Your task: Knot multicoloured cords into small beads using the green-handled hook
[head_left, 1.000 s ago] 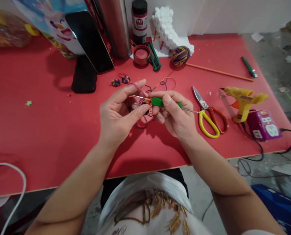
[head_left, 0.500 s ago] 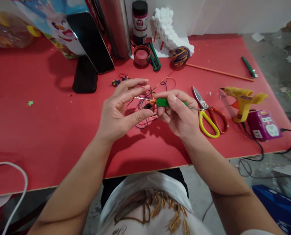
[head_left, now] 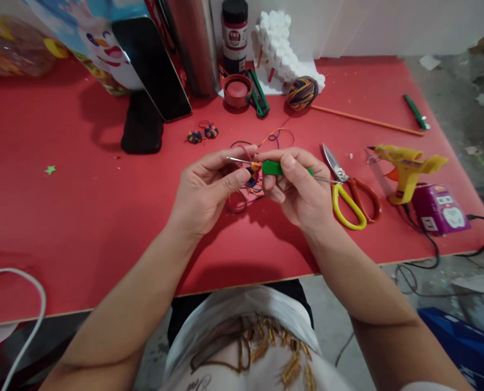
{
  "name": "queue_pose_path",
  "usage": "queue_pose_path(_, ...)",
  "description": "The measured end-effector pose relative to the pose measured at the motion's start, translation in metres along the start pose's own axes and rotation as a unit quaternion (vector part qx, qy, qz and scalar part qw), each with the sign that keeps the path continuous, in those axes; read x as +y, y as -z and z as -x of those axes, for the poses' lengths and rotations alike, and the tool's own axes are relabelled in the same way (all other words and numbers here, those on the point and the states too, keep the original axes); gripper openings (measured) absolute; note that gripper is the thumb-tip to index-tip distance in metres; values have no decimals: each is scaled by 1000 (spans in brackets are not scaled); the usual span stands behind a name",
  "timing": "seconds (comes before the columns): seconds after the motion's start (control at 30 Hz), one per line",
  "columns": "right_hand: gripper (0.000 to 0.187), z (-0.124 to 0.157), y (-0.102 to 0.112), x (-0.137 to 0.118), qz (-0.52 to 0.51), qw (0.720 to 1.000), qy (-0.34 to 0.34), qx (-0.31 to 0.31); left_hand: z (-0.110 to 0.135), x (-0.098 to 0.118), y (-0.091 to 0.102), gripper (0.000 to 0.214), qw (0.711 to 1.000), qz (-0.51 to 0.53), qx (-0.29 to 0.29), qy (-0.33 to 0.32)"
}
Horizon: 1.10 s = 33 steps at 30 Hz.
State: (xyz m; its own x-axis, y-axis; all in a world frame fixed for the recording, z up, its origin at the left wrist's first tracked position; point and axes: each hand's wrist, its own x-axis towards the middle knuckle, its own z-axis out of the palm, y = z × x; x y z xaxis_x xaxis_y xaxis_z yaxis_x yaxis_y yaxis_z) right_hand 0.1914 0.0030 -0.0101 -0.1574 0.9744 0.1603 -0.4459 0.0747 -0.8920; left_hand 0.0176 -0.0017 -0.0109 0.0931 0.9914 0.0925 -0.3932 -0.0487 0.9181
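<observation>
Above the red table (head_left: 83, 206) my right hand (head_left: 299, 190) pinches the green grip of a metal crochet hook (head_left: 272, 168), whose tip points left. My left hand (head_left: 205, 190) is closed in a pinch on a small multicoloured crochet piece (head_left: 253, 172) at the hook's shaft, with loops of yarn hanging below it. The yarn strand runs back to a multicoloured yarn ball (head_left: 302, 93) near the white foam block (head_left: 280, 46).
Yellow-and-red scissors (head_left: 350, 195), a yellow glue gun (head_left: 405, 165) and a purple power socket (head_left: 439, 209) lie to the right. Two small finished crochet pieces (head_left: 203, 133), a black phone (head_left: 152, 65), a steel flask (head_left: 193, 43), a jar (head_left: 234, 35) and a red lid (head_left: 237, 90) stand behind.
My left fingers, spread half a second ago, have closed down onto the crochet piece. Both hands have shifted slightly right; the hanging yarn loops have drawn in tighter.
</observation>
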Motion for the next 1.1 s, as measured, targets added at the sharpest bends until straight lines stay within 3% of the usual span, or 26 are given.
queue_pose_path(0.13,26,1,-1,1,-6,1000,2,-6,-1,-3,-2,26,999,13,27,-23)
queue_pose_path(0.63,24,5,-9,9,-31,999,4,2,2,-15,-2,35,996,8,83,-39)
queue_pose_path(0.9,29,4,-8,7,21,1000,15,-1,6,-15,2,42,997,-7,74,-38)
queue_pose_path(1.1,25,8,-10,6,60,997,38,16,9,-17,-6,40,990,-28,126,-54)
